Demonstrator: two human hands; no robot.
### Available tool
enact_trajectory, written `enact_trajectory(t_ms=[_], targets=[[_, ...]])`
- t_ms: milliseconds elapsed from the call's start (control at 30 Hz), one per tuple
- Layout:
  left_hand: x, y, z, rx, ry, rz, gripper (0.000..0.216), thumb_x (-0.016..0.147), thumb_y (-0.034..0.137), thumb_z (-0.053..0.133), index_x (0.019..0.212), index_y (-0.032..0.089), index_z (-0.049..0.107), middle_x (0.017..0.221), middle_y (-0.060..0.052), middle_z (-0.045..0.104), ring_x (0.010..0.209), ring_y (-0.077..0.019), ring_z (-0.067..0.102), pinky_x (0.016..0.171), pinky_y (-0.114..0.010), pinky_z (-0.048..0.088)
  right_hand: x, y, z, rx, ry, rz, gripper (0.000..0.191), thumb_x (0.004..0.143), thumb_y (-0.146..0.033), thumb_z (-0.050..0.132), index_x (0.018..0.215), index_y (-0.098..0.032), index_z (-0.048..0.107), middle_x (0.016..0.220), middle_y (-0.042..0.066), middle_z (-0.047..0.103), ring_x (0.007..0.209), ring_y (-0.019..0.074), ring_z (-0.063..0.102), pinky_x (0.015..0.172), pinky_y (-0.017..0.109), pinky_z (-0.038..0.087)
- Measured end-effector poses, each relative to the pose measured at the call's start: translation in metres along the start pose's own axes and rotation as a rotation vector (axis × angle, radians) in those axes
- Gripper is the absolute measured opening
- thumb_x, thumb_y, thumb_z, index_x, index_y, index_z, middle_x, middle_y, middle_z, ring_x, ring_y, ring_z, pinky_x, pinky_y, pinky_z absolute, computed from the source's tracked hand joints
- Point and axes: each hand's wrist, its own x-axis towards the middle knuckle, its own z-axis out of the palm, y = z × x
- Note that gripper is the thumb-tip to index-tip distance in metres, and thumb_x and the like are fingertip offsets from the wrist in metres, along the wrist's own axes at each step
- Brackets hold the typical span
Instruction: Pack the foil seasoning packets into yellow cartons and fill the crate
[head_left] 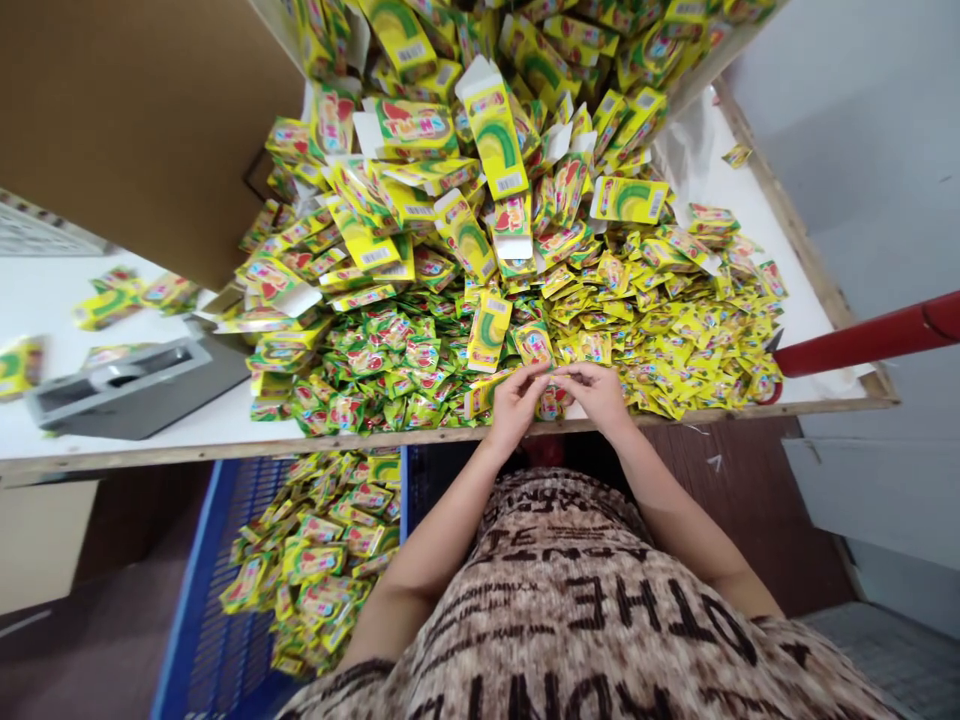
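A small yellow-and-red foil sachet [553, 402] is pinched at the near edge of the white bench [217, 425] between the fingertips of the left hand [516, 400] and right hand [598, 393], both closed on it. Just behind, a loose heap of yellow-green sachets [675, 340] and flat yellow cardboard boxes [495, 130] is spread over the bench. A blue plastic crate [225, 655] holding more sachets is set below the near edge, left. Risk judged: sachet dropped past the edge, crate missed; heap nudged off by wrists.
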Motion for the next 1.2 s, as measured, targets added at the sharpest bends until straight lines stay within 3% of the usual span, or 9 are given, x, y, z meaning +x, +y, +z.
enact_trajectory(t_ms=[167, 400, 667, 800, 833, 900, 1000, 1133, 1200], targets=[[0.003, 0.0, 0.0, 0.127, 0.002, 0.071, 0.022, 0.083, 0.039, 0.067, 0.091, 0.02, 0.075, 0.087, -0.005, 0.073, 0.081, -0.0184, 0.066, 0.08, -0.033, 0.052, -0.001, -0.002, -0.004, -0.072, -0.006, -0.099, 0.024, 0.072, -0.043, 0.077, 0.08, -0.021, 0.076, 0.076, 0.004, 0.07, 0.057, 0.0154, 0.062, 0.05, 0.031, 0.057], [-0.009, 0.002, -0.014, 0.234, -0.141, 0.292, 0.019, 0.084, 0.031, 0.068, 0.1, 0.024, 0.076, 0.105, -0.008, 0.073, 0.097, -0.0208, 0.067, 0.094, -0.039, 0.051, -0.026, 0.012, -0.009, -0.402, 0.083, -0.492, 0.016, 0.09, -0.03, 0.061, 0.096, -0.027, 0.076, 0.099, 0.007, 0.067, 0.096, 0.0203, 0.065, 0.088, 0.04, 0.055], [-0.023, -0.014, -0.01, 0.389, -0.27, 0.375, 0.032, 0.093, 0.029, 0.054, 0.122, 0.022, 0.065, 0.116, -0.011, 0.066, 0.112, -0.0206, 0.062, 0.099, -0.038, 0.049, -0.046, 0.026, -0.022, -0.496, 0.022, -0.497, 0.024, 0.09, -0.03, 0.059, 0.11, -0.028, 0.072, 0.113, 0.01, 0.061, 0.103, 0.0232, 0.062, 0.091, 0.042, 0.053], [-0.036, 0.005, -0.014, 0.447, -0.082, 0.436, 0.033, 0.095, 0.028, 0.05, 0.125, 0.02, 0.061, 0.118, -0.012, 0.064, 0.113, -0.0211, 0.059, 0.101, -0.038, 0.047, -0.046, 0.024, -0.015, -0.421, 0.208, -0.383, 0.026, 0.091, -0.03, 0.056, 0.113, -0.023, 0.068, 0.106, 0.009, 0.062, 0.083, 0.0192, 0.062, 0.075, 0.036, 0.055], [-0.044, 0.011, -0.021, 0.471, 0.004, 0.478, 0.032, 0.094, 0.027, 0.051, 0.124, 0.02, 0.061, 0.116, -0.012, 0.064, 0.111, -0.021, 0.06, 0.099, -0.038, 0.047, -0.046, 0.023, -0.008, -0.423, 0.191, -0.392, 0.022, 0.091, -0.028, 0.055, 0.107, -0.021, 0.069, 0.098, 0.007, 0.063, 0.079, 0.0186, 0.062, 0.072, 0.035, 0.054], [-0.067, 0.019, -0.047, 0.552, 0.177, 0.546, 0.029, 0.092, 0.026, 0.054, 0.119, 0.02, 0.061, 0.11, -0.01, 0.065, 0.105, -0.0203, 0.061, 0.094, -0.037, 0.049, -0.043, 0.022, 0.011, -0.481, -0.027, -0.447, 0.016, 0.091, -0.023, 0.055, 0.094, -0.021, 0.07, 0.085, 0.005, 0.065, 0.079, 0.0189, 0.061, 0.073, 0.033, 0.052], [-0.11, 0.012, -0.115, 0.756, 0.484, 0.462, 0.021, 0.093, 0.028, 0.051, 0.108, 0.018, 0.062, 0.099, -0.008, 0.064, 0.094, -0.0187, 0.06, 0.088, -0.036, 0.049, -0.033, 0.021, 0.049, -0.606, -0.402, -0.506, 0.021, 0.091, -0.016, 0.052, 0.099, -0.021, 0.071, 0.094, 0.007, 0.067, 0.089, 0.0204, 0.062, 0.081, 0.034, 0.051], [-0.167, -0.016, -0.218, 1.097, 0.831, 0.004, 0.034, 0.093, 0.04, 0.046, 0.104, 0.012, 0.061, 0.095, -0.011, 0.061, 0.092, -0.0233, 0.058, 0.087, -0.041, 0.048, -0.012, 0.02, 0.093, -0.86, -0.371, -0.497, 0.033, 0.088, -0.019, 0.058, 0.12, -0.018, 0.065, 0.12, 0.014, 0.061, 0.116, 0.0307, 0.05, 0.099, 0.045, 0.044], [-0.182, -0.02, -0.241, 1.184, 0.91, -0.106, 0.043, 0.088, 0.047, 0.054, 0.11, 0.01, 0.059, 0.1, -0.015, 0.06, 0.098, -0.0274, 0.056, 0.086, -0.044, 0.048, -0.006, 0.018, 0.105, -0.963, -0.368, -0.462, 0.041, 0.085, -0.021, 0.063, 0.126, -0.015, 0.062, 0.125, 0.017, 0.059, 0.12, 0.0342, 0.046, 0.101, 0.047, 0.042]])
